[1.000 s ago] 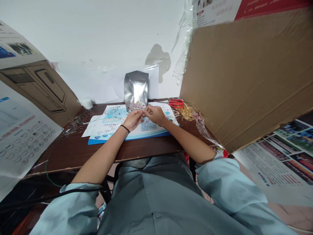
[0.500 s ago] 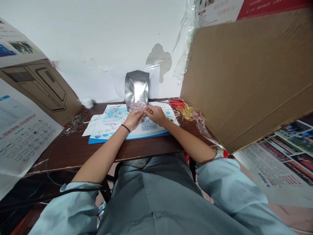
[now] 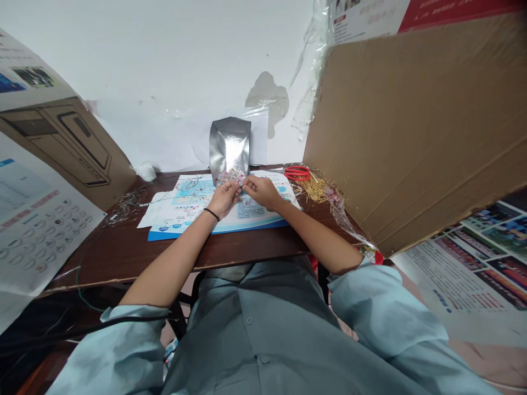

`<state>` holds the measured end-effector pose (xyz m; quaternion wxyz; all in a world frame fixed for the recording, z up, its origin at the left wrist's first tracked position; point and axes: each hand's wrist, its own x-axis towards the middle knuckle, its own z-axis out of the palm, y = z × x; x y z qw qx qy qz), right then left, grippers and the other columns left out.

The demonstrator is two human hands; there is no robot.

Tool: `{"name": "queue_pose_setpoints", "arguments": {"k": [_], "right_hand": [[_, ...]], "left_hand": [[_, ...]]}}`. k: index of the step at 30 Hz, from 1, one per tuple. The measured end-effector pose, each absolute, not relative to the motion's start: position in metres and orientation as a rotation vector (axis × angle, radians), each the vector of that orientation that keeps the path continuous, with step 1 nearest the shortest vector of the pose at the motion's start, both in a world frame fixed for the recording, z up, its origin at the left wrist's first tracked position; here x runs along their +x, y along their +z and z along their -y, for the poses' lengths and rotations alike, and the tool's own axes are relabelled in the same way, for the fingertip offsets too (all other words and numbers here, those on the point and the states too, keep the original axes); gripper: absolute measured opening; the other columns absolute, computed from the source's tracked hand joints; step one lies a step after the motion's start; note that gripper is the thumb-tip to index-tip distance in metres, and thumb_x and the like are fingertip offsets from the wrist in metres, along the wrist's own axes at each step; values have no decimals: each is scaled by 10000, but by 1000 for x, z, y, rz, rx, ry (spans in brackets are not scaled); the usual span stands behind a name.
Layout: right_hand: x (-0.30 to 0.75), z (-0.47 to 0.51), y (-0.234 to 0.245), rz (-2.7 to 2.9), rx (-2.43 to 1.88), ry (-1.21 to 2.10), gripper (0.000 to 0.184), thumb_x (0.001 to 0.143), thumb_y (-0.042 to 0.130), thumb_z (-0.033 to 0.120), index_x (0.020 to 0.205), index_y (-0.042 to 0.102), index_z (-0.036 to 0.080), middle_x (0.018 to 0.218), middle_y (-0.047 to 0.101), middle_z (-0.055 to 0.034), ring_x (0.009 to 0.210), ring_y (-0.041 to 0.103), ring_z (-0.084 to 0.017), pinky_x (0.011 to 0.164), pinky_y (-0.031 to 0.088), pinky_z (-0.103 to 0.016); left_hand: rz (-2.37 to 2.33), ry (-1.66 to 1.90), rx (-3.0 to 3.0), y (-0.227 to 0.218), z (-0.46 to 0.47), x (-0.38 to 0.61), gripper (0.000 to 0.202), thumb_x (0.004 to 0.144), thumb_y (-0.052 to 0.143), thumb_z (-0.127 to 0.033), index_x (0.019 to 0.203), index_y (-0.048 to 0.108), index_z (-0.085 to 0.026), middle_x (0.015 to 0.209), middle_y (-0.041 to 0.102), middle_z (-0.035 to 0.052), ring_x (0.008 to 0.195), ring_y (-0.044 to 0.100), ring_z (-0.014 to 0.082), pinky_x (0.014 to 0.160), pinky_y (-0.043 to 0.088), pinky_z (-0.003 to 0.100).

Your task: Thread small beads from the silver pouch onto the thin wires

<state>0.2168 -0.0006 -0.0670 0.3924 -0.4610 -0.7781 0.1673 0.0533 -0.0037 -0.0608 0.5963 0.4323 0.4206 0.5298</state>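
My left hand and my right hand meet fingertip to fingertip over a printed blue-and-white sheet on the brown table. Both hands are pinched closed on something tiny that I cannot make out. Right behind the fingers lies a small heap of pink and clear beads, in front of an upright silver foil pouch. A black band circles my left wrist.
Red-handled scissors and a pile of thin gold pins lie to the right. A big cardboard sheet leans at right, a printed carton at left. Tangled wire rests left of the sheet.
My two hands have shifted slightly up and away, closer to the bead heap. Their pinch is unchanged.
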Motion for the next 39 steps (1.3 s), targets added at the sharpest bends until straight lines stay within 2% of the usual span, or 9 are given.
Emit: {"name": "queue_pose_setpoints", "arguments": {"k": [9, 16, 19, 24, 27, 30, 33, 36, 39], "right_hand": [[233, -5, -60, 2170, -1458, 227, 163, 1036, 592, 177, 1030, 754, 194, 950, 764, -71, 856, 600, -213, 753, 341, -326], [241, 5, -45, 2316, -1712, 35, 282, 1049, 538, 115, 1092, 810, 177, 1097, 805, -167, 1037, 668, -291, 930, 416, -413], [247, 7, -42, 2331, -1782, 75, 291, 1034, 551, 121, 1102, 826, 184, 1179, 820, -183, 1069, 695, -307, 904, 433, -402], [254, -1, -41, 2300, -1658, 180, 210, 1002, 622, 126, 919, 802, 192, 1047, 823, -126, 946, 684, -246, 789, 399, -330], [251, -4, -42, 2192, -1465, 334, 267, 1065, 596, 204, 841, 743, 193, 947, 787, -85, 872, 643, -206, 782, 405, -320], [240, -2, -44, 2066, -1211, 623, 231, 1088, 604, 287, 924, 732, 186, 934, 770, -49, 869, 645, -173, 808, 455, -300], [228, 2, -48, 1947, -1100, 841, 108, 965, 740, 230, 1059, 733, 178, 887, 760, -5, 854, 672, -157, 835, 501, -289], [223, 2, -51, 1884, -1092, 846, 25, 935, 700, 178, 949, 714, 194, 850, 744, 4, 830, 676, -153, 828, 516, -289], [225, 0, -51, 1882, -1124, 709, 121, 959, 656, 201, 842, 688, 210, 814, 719, 1, 818, 658, -160, 793, 492, -287]], "left_hand": [[-1039, 1491, 890, -45, -5, 42, 503, 1059, 772, -343, 708, 438, -208, 600, 422, -73, 481, 359, 45, 469, 331, 153], [-1159, 1707, 844, -43, -14, 37, 492, 1102, 672, -289, 698, 400, -216, 573, 386, -81, 470, 322, 48, 473, 307, 159], [-1177, 1694, 858, -47, -13, 39, 459, 1130, 591, -271, 709, 415, -220, 580, 390, -77, 467, 325, 59, 480, 320, 171], [-1166, 1523, 1101, -58, -5, 47, 431, 1043, 752, -269, 692, 506, -223, 567, 456, -62, 479, 371, 88, 490, 327, 222], [-1121, 1408, 1311, -62, -1, 51, 383, 930, 873, -195, 650, 613, -187, 560, 520, -36, 522, 407, 88, 525, 319, 227], [-1119, 1355, 1419, -63, 0, 53, 360, 905, 864, -150, 611, 658, -172, 561, 559, -16, 561, 434, 101, 562, 329, 228], [-1130, 1367, 1403, -63, 1, 54, 334, 877, 886, -155, 621, 674, -177, 606, 605, -8, 607, 485, 115, 600, 370, 228], [-1126, 1349, 1426, -62, 3, 55, 352, 887, 888, -197, 625, 654, -185, 614, 599, -5, 632, 507, 127, 632, 405, 228], [-1180, 1325, 1508, -57, -1, 53, 337, 907, 846, -187, 632, 650, -191, 615, 598, 4, 641, 498, 139, 641, 402, 230]]}}
